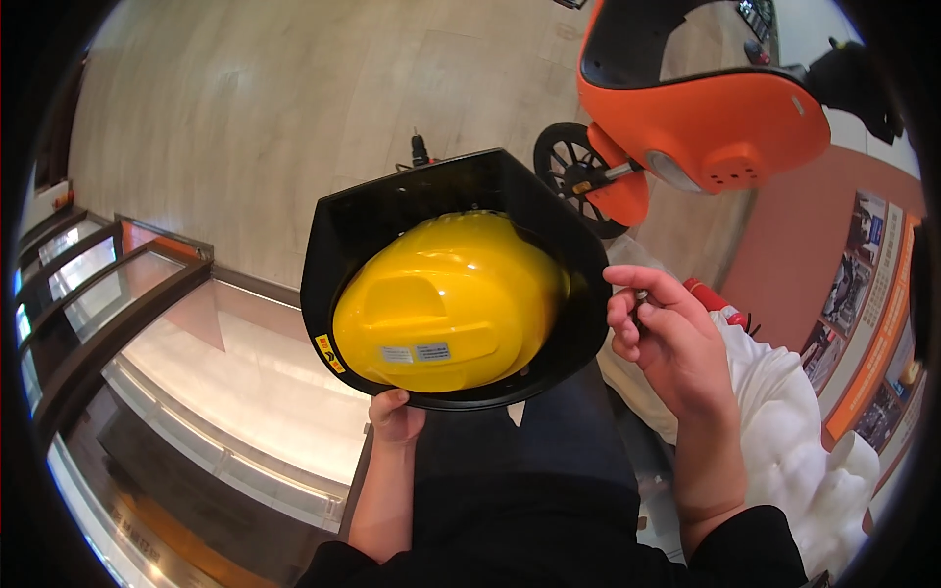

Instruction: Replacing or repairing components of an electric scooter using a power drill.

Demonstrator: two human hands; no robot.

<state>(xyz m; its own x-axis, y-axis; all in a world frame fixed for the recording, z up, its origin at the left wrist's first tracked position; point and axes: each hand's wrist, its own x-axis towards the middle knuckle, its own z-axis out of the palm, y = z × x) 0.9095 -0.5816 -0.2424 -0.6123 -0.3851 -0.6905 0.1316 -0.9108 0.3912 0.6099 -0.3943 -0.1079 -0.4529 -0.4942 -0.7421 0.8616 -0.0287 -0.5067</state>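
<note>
A yellow hard hat (446, 304) sits inside a black, open, angular shell (323, 235), which is held up in front of me. My left hand (394, 416) grips the lower rim of the shell, thumb on top; its other fingers are hidden underneath. At the shell's right edge is my right hand (667, 333), raised with the fingers curled and thumb bent in. A tiny metallic piece (642, 295) shows at its fingers, too small to name. An orange scooter (706, 127) with a black front wheel (573, 171) stands beyond, to the right.
Past the shell, a black power tool (420, 150) pokes up from the wood floor (274, 108). A lit glass display case (255, 382) runs along the left. White bulky material (784, 412) and a red object (708, 294) lie at the right, before a picture panel (853, 284).
</note>
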